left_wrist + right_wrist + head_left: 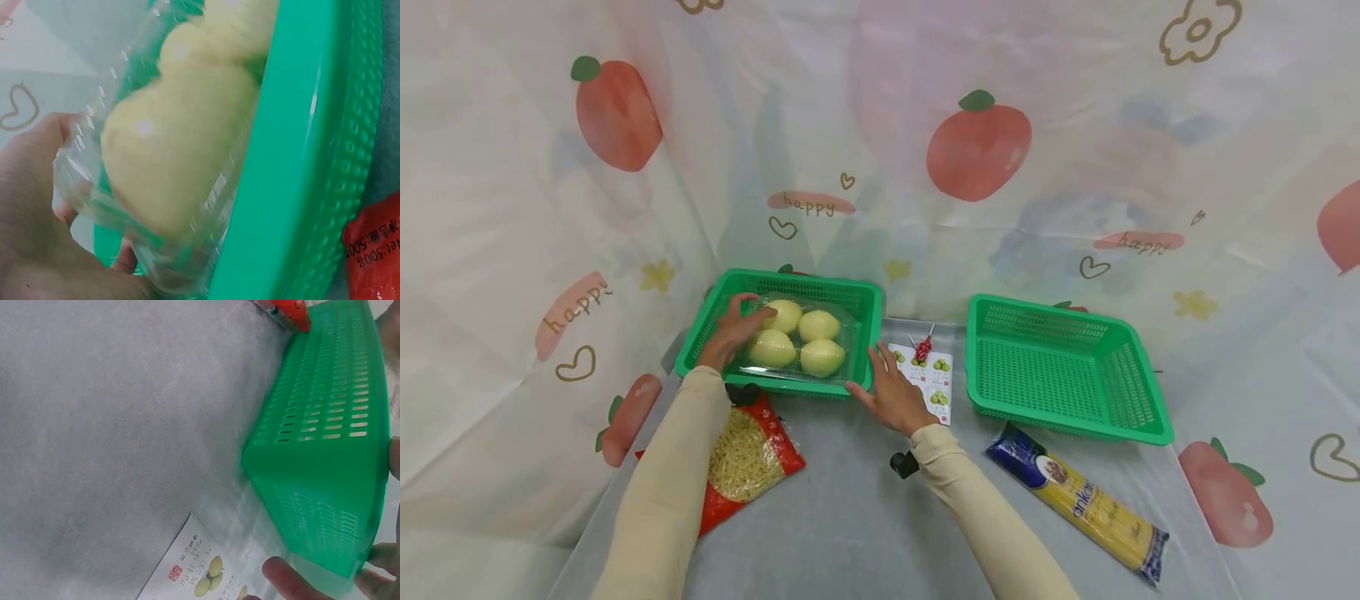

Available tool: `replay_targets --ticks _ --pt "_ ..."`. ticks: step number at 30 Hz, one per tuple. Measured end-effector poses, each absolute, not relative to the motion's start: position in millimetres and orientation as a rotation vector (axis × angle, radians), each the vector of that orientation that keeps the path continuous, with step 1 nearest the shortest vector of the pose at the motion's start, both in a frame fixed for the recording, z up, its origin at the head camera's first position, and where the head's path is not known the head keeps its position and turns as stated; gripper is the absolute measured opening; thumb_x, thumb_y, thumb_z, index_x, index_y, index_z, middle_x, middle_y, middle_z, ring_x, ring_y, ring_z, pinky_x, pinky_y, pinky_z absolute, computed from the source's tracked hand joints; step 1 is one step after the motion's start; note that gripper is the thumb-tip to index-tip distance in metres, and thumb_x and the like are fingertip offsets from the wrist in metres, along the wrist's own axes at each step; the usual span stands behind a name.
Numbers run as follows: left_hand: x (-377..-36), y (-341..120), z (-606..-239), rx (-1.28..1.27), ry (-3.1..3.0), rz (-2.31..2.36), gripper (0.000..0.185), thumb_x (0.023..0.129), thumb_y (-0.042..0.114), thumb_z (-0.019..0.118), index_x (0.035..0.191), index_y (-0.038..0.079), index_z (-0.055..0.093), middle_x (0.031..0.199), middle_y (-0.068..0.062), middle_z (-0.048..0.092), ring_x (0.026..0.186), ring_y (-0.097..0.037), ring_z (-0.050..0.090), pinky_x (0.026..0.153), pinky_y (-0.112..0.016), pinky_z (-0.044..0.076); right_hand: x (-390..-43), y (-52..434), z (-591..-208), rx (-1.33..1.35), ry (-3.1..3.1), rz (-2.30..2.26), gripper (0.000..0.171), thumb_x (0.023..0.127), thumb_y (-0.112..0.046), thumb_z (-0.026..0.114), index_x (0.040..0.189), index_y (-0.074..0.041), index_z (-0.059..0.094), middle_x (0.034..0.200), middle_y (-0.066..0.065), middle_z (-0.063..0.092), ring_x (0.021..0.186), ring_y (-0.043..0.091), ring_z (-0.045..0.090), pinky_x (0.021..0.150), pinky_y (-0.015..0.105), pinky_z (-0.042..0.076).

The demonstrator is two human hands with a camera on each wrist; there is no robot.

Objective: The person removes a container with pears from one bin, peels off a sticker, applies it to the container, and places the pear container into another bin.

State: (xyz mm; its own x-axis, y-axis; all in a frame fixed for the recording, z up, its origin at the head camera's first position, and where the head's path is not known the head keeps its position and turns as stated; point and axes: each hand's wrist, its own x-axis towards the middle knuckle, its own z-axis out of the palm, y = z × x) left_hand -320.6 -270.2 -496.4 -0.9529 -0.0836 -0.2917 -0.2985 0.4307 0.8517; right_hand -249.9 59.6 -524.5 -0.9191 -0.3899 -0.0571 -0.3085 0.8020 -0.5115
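My left hand [730, 332] grips the left end of a clear plastic box [81, 187] of several pale yellow-green round fruits [181, 137]. The box lies tilted within the left green basket [703, 333], its fruits showing through the lid. At that basket's front right corner is my right hand [897, 398], fingers spread around the corner, with fingertips [378, 557] right at the rim. Beside it lies a white card [940, 385] printed with green fruit, and a red-wrapped lollipop [923, 348] rests at the card's top.
A second green basket [1048, 387] stands on the right. In front of it lies a yellow and blue pack of spaghetti [1082, 504]. A red bag of short pasta [748, 458] sits in front of the left basket, partly beneath the left forearm. Printed cloth hangs behind the grey table [850, 517].
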Motion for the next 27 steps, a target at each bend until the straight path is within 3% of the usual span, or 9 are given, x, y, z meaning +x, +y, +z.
replay_targets --ticks 3,6,9,14,24,27 --pt "-319.4 -264.7 -490.2 -0.324 2.446 1.556 0.082 0.105 0.055 0.056 0.169 0.023 0.014 0.172 -0.030 -0.002 0.156 -0.056 0.013 0.117 -0.072 0.031 -250.5 59.7 -524.6 -0.558 2.822 -0.761 0.089 0.107 -0.062 0.051 0.171 -0.010 0.017 0.179 0.007 0.008 0.116 0.032 0.071 0.067 0.045 0.059" --pt "-319.5 -260.4 -485.5 -0.278 2.391 1.612 0.084 0.106 0.053 0.054 0.171 0.023 0.010 0.174 -0.027 0.006 0.154 -0.053 0.025 0.117 -0.068 0.036 -250.8 60.0 -524.3 -0.568 2.815 -0.775 0.088 0.107 -0.061 0.051 0.171 -0.011 0.018 0.179 0.007 0.008 0.116 0.032 0.071 0.068 0.044 0.059" --pt "-318.5 -256.6 -481.2 -0.241 2.347 1.641 0.088 0.105 0.057 0.054 0.171 0.025 0.006 0.173 -0.026 0.012 0.150 -0.053 0.036 0.118 -0.065 0.037 -250.6 61.0 -523.6 -0.565 2.811 -0.784 0.088 0.107 -0.061 0.052 0.171 -0.011 0.018 0.179 0.007 0.008 0.116 0.031 0.071 0.070 0.044 0.059" --pt "-312.8 -254.6 -475.5 -0.240 2.318 1.621 0.094 0.103 0.061 0.055 0.170 0.025 0.000 0.172 -0.028 0.012 0.145 -0.056 0.041 0.116 -0.066 0.039 -250.3 61.4 -521.7 -0.571 2.799 -0.794 0.087 0.107 -0.061 0.052 0.171 -0.010 0.019 0.179 0.008 0.009 0.118 0.032 0.070 0.074 0.047 0.060" --pt "-300.3 -249.2 -468.2 -0.251 2.243 1.697 0.093 0.103 0.045 0.063 0.166 0.027 -0.004 0.166 -0.032 0.026 0.139 -0.055 0.050 0.079 -0.049 0.064 -249.6 62.7 -521.6 -0.566 2.802 -0.798 0.088 0.107 -0.061 0.052 0.170 -0.010 0.019 0.178 0.008 0.010 0.120 0.034 0.069 0.078 0.050 0.060" --pt "-299.5 -248.9 -468.5 -0.263 2.206 1.760 0.091 0.103 0.040 0.063 0.166 0.028 -0.003 0.164 -0.032 0.028 0.138 -0.054 0.051 0.080 -0.049 0.065 -250.1 62.7 -522.6 -0.570 2.802 -0.795 0.089 0.107 -0.062 0.052 0.171 -0.010 0.019 0.179 0.008 0.009 0.122 0.034 0.068 0.077 0.051 0.060"
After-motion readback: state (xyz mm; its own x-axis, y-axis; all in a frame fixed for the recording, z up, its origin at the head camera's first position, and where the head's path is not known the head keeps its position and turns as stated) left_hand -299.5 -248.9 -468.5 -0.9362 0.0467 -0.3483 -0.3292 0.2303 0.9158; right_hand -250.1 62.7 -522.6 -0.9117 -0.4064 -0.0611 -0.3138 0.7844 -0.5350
